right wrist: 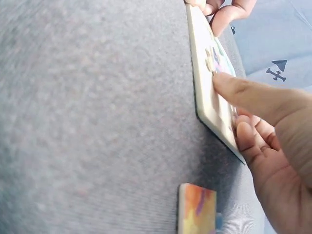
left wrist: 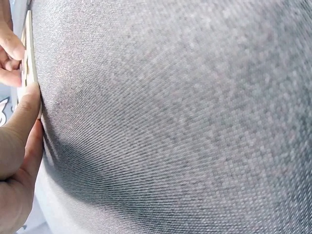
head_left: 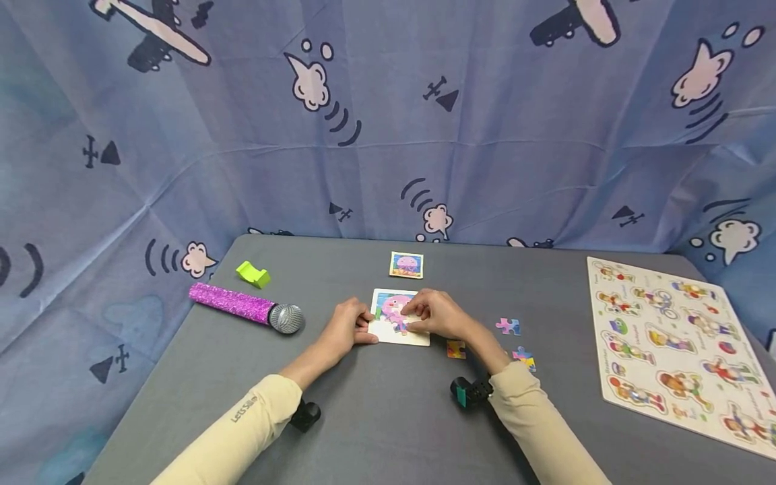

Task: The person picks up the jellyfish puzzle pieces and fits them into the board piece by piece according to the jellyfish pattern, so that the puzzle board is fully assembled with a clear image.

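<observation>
A white-bordered puzzle board [head_left: 388, 333] with a pink cartoon animal lies on the grey table, partly covered by the hands. At its left edge, my left hand [head_left: 347, 327] grips the board between thumb and fingers, as the left wrist view [left wrist: 22, 161] also shows. Over the board's right part, my right hand [head_left: 441, 315] has thumb and index finger on a puzzle piece [head_left: 400, 328] in the picture, its remaining fingers curled. The thumb [right wrist: 234, 87] rests against the board's face in the right wrist view. Part of that piece is hidden by the fingers.
Loose puzzle pieces [head_left: 508, 326] lie right of the board, one orange-yellow piece [head_left: 456, 349] by the right forearm. Behind the board is a small picture card [head_left: 406, 265]. A pink glitter microphone [head_left: 242, 304] and green block [head_left: 252, 274] lie left; a large picture board [head_left: 679, 337] lies right.
</observation>
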`<state>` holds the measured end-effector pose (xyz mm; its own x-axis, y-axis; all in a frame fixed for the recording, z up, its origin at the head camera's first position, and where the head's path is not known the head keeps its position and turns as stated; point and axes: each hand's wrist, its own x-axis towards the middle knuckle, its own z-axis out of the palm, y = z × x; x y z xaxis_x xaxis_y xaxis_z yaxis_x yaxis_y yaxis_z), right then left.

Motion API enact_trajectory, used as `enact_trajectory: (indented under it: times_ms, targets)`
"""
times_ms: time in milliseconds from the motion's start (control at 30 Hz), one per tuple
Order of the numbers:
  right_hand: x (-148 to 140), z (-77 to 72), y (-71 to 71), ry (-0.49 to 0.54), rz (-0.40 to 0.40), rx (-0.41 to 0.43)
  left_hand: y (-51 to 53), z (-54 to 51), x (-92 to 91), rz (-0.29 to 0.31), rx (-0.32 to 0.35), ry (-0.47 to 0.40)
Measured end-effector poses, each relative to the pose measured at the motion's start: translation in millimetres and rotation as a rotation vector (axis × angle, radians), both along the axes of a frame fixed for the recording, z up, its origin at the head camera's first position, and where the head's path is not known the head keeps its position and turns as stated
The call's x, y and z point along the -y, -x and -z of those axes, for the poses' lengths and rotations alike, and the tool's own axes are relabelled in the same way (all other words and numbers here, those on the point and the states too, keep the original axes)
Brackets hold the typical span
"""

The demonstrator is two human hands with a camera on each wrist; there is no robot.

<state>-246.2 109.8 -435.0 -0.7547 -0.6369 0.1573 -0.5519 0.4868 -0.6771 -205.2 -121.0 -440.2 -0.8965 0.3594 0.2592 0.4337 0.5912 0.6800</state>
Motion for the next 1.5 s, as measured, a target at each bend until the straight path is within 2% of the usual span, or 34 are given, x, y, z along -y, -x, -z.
enact_trajectory:
  times_ms: [100,233,333,500,733,900,1133,1500]
  targets:
    - [-0.6,0.1,0.7,-0.01,-0.006,-0.005,0.2,0.0,-0.7,-0.004,0.003,-0.003]
    - [-1.5,-1.6,-0.1,0.012,0.02,0.039,-0.1,-0.4,-1.0,-0.008,0.0,-0.003]
    - [-2.4,-2.7,-1.1,0.054,0.056,0.081,-0.6,-0.8,-0.8,-0.007,-0.005,-0.004]
    - [-3.5,0.5,-1.8,0.108,0.125,0.092,-0.7,-0.8,-1.1,-0.005,-0.003,-0.003]
    - [-0.7,9.0,-1.0,0.131,0.171,0.055,-0.7,-0.5,-1.2,-0.006,-0.013,0.008]
    - [0.2,10.7,-0.1,0.145,0.176,0.032,-0.5,-1.6,-1.3,-0.007,-0.01,0.014]
    - [-0.2,12.9,-1.1,0.194,0.173,0.04,-0.8,-1.0,-1.3,0.004,-0.009,0.007]
    - [6.4,10.6,-1.5,0.131,0.184,-0.008,0.0,0.6,-1.0,-0.013,-0.007,0.016]
